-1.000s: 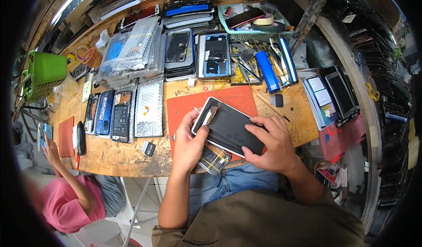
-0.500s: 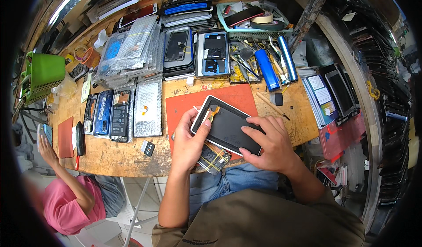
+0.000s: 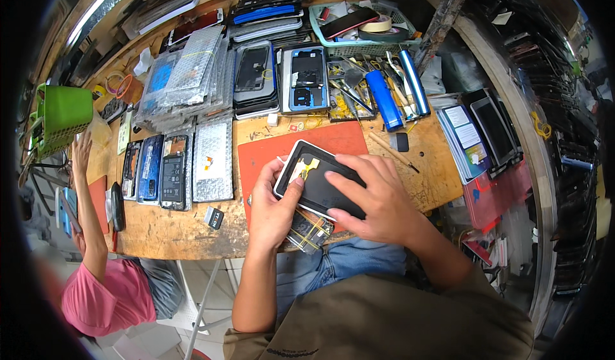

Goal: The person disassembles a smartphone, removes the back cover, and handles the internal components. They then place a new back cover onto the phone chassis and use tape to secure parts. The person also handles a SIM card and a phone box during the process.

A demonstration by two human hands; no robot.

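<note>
A flat phone or tablet screen panel (image 3: 320,187) with a white rim, a black back and a yellow flex cable (image 3: 310,166) tilts above the red mat (image 3: 343,137). My left hand (image 3: 272,203) grips its left end, the thumb pressed beside the cable. On the other end, my right hand (image 3: 378,196) has its fingertips on the black back and its thumb along the lower edge. Underneath, at the bench's front edge, a bagged phone part with yellow bands (image 3: 311,230) is partly hidden by my left hand.
Opened phones (image 3: 173,174) lie to the left, near bubble-wrapped stacks (image 3: 192,72). Tools and a blue cylinder (image 3: 384,100) stand behind, below a green basket (image 3: 365,47). A thin wooden-handled tool (image 3: 392,148) lies right. A co-worker's arm (image 3: 93,212) reaches over the bench's left end.
My right hand has slid left and up across the panel, toward the flex cable. The panel has shifted slightly left. The co-worker's hand has risen toward the green bin.
</note>
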